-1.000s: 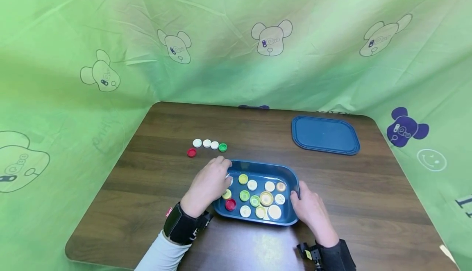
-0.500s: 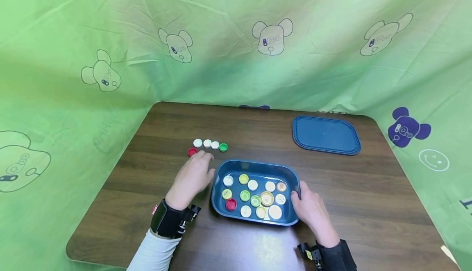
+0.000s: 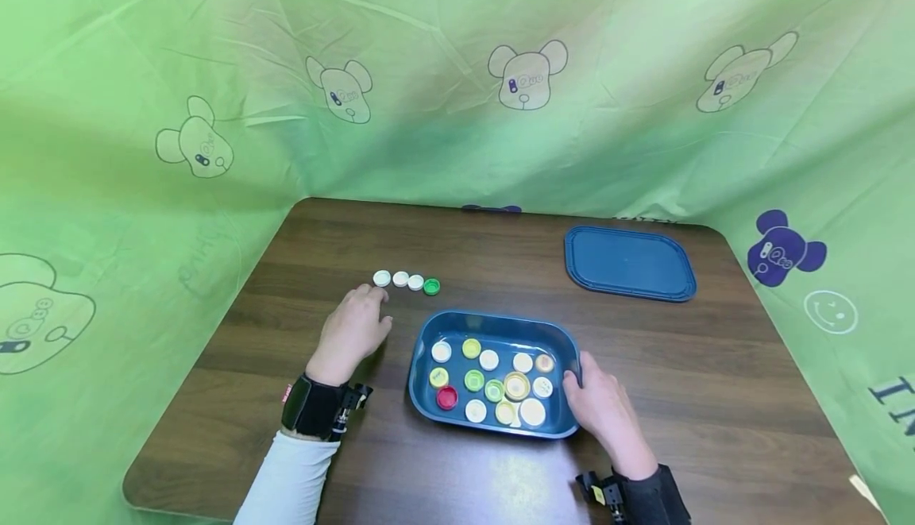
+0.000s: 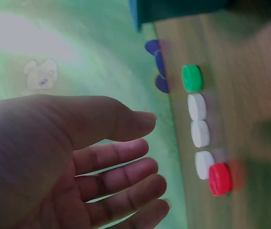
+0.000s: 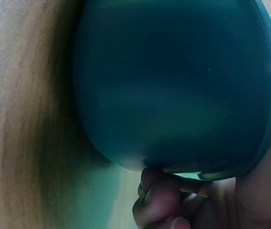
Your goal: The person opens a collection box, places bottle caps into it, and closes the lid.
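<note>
Right hand (image 3: 604,410) grips the near right rim of the blue tray (image 3: 429,398), thumb over the edge, fingers curled under. Left hand (image 3: 350,333), just left of the tray, hangs open and empty, fingers relaxed above the red cap (image 4: 220,179); 3 white caps (image 3: 399,279) just beyond.

Left hand (image 3: 352,330) bare — black wrist strap with a red tab, pale grey sleeve; right hand (image 3: 599,406) bare — black strap.
</note>
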A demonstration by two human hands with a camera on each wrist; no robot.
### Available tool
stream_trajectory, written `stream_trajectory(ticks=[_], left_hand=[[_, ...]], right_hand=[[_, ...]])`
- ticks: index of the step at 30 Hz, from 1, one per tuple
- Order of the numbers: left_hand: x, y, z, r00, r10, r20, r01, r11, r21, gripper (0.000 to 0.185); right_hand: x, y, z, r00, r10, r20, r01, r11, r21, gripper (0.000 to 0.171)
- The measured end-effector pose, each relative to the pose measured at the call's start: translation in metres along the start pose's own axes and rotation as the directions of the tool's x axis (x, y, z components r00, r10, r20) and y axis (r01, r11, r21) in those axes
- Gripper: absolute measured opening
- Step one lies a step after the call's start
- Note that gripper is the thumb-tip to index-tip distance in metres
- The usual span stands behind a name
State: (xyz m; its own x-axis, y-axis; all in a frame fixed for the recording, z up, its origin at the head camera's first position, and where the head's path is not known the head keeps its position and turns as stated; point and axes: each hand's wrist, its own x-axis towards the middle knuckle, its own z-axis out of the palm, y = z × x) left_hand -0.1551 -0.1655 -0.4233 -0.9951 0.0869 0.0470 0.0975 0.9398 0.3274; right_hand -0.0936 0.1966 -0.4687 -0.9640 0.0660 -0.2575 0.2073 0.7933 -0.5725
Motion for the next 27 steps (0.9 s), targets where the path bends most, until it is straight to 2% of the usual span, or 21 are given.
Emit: stream_trajectory(ticks=[6, 11, 19, 27], left_hand=[[0.012, -0.017, 0.008, 1.000, -0.019, -0.014, 0.020, 0.999, 0.042, 0.035], [0.024, -0.027, 0.013, 0.998, -0.061, 0.005, 0.061, 0.996, 0.068, 0.045], [0.034, -0.035, 0.019, 0.990, -0.128, 0.064, 0.126, 0.992, 0.031, 0.051], [0.044, -0.040, 0.028, 0.985, -0.166, 0.052, 0.165, 0.986, 0.024, 0.052]], right_hand=[[0.000, 0.000, 0.000, 1.000, -0.005, -0.002, 0.005, 1.000, -0.004, 0.028], [0.000, -0.001, 0.000, 1.000, 0.000, -0.004, 0.000, 1.000, -0.005, 0.027], [0.000, 0.000, 0.001, 1.000, -0.004, -0.004, 0.004, 1.000, 0.000, 0.027], [-0.001, -0.001, 0.001, 1.000, -0.001, -0.005, 0.001, 1.000, 0.004, 0.026]])
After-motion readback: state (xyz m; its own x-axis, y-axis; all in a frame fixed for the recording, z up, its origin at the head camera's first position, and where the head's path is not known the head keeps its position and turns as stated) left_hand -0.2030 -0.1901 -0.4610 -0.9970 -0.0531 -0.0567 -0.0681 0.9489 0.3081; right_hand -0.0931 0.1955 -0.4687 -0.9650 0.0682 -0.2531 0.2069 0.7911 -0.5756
